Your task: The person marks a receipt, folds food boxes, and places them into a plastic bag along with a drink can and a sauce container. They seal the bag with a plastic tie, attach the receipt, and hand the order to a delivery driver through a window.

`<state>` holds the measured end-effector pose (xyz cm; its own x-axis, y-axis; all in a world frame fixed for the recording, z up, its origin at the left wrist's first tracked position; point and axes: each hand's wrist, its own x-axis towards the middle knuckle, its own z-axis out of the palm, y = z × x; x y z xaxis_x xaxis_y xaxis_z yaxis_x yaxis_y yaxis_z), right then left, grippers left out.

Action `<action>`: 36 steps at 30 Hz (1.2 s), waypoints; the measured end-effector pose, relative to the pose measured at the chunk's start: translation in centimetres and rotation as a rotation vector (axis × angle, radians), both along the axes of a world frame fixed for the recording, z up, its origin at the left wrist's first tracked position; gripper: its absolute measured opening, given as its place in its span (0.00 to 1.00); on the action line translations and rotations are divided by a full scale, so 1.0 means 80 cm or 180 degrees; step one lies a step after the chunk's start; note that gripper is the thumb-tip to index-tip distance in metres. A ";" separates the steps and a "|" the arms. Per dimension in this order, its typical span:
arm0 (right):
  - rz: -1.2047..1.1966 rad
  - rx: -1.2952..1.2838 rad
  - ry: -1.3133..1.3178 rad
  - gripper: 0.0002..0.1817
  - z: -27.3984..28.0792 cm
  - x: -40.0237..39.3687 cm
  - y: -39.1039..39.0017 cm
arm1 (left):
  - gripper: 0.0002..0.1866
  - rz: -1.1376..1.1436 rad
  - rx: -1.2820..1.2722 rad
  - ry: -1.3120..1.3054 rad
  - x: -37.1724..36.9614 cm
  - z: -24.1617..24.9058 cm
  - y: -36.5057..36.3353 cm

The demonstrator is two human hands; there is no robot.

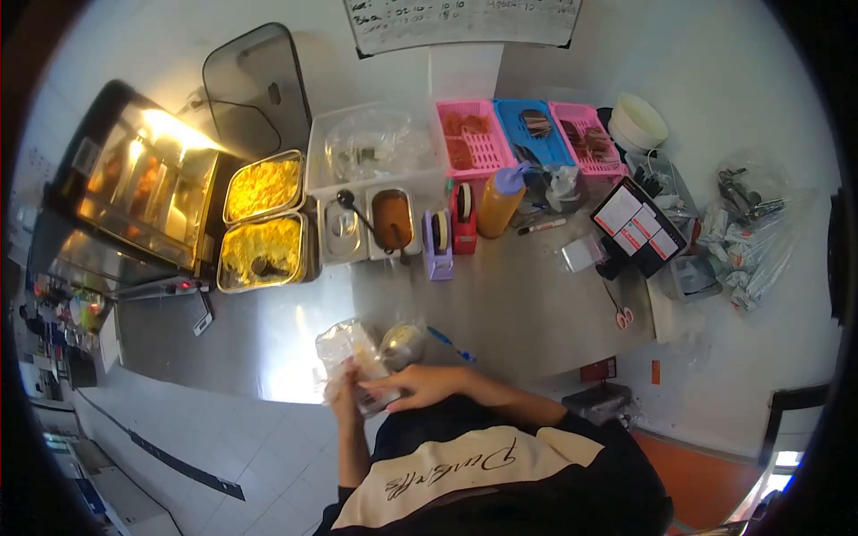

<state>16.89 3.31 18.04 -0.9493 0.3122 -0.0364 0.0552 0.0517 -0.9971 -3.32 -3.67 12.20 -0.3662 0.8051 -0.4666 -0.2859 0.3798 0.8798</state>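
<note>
At the front edge of the steel table, my left hand [346, 384] is wrapped round a clear plastic package [340, 338]. My right hand [424, 385] reaches across from the right, its fingers at the package's right side; the finger shapes are small, and whether they grip it is hard to make out. Just beyond my right hand sits a round, shiny wrapped bundle [402, 343]. A blue pen [451, 344] lies to the right of that bundle.
Trays of yellow food [261, 251] stand by a lit warming cabinet [143, 196]. Farther right are a sauce container [391, 219], tape dispensers [464, 219], an orange bottle [500, 202], pink and blue baskets [527, 134], a tablet [638, 229] and scissors [623, 316].
</note>
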 end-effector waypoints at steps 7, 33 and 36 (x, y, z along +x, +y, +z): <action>-0.4626 0.2148 -0.0992 0.07 -0.047 0.301 0.225 | 0.14 0.0267 -0.0042 -0.0234 -0.024 -0.014 0.008; -0.3613 0.2724 -0.2176 0.10 -0.157 0.399 0.382 | 0.08 0.0491 -0.0027 -0.1246 -0.006 0.027 0.022; -0.4086 0.2936 -0.1339 0.10 -0.154 0.411 0.367 | 0.10 0.0372 -0.0071 -0.1207 -0.006 0.025 0.023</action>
<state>49.75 32.64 5.73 -0.0372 0.9044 0.4250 0.7734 0.2954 -0.5609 -3.79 -1.81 14.20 -0.2529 0.7564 -0.6033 -0.6314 0.3434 0.6953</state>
